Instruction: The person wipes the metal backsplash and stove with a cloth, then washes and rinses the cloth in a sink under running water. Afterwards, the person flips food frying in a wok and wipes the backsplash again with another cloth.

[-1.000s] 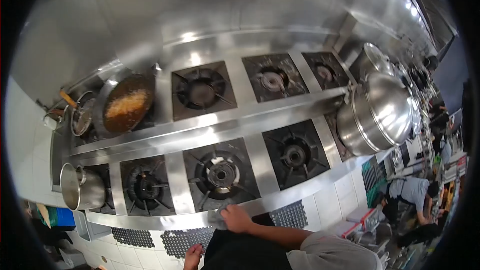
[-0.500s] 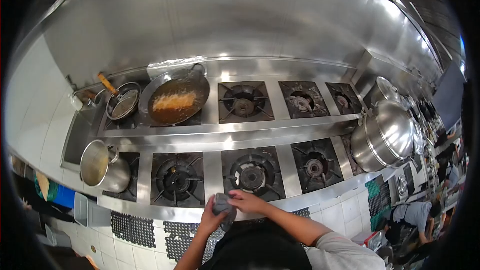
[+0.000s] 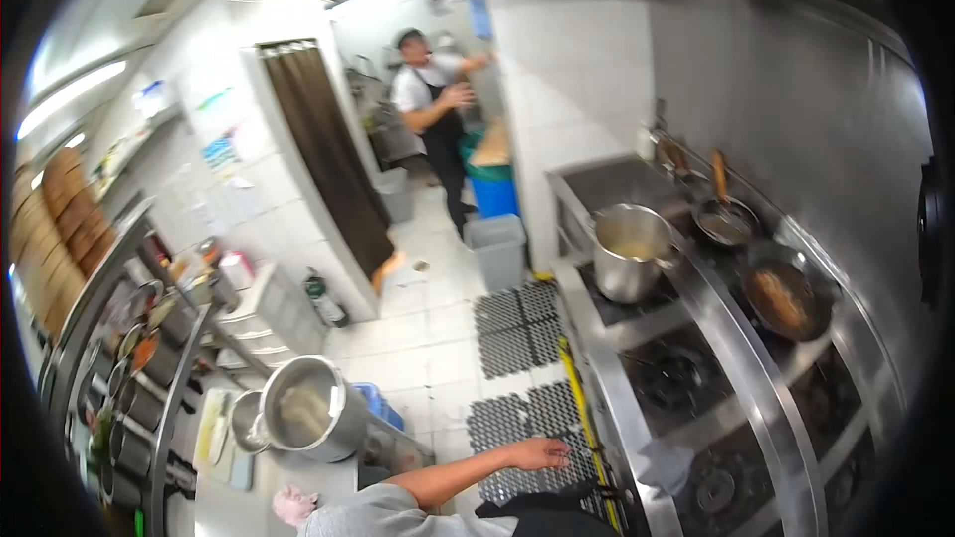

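My left hand reaches out over the black floor mats, its fingers loosely extended and somewhat blurred. Nothing shows in it. My right hand is out of view. To the right of my left hand, a crumpled grey cloth lies on the front edge of the steel stove, apart from the hand. On the stove's far front burner stands a tall steel pot with pale contents. Behind it, a wok holds browned food in oil, beside a strainer with an orange-brown handle.
Left of me, a large steel pot and a pale pink lump sit on a counter. Grey bins, a blue bin and a person in a black apron are further back. Black mats line the floor.
My view has swung left, from facing the stove to looking along the aisle. The grey cloth, earlier in both hands, now lies on the stove edge; my right hand has left the view.
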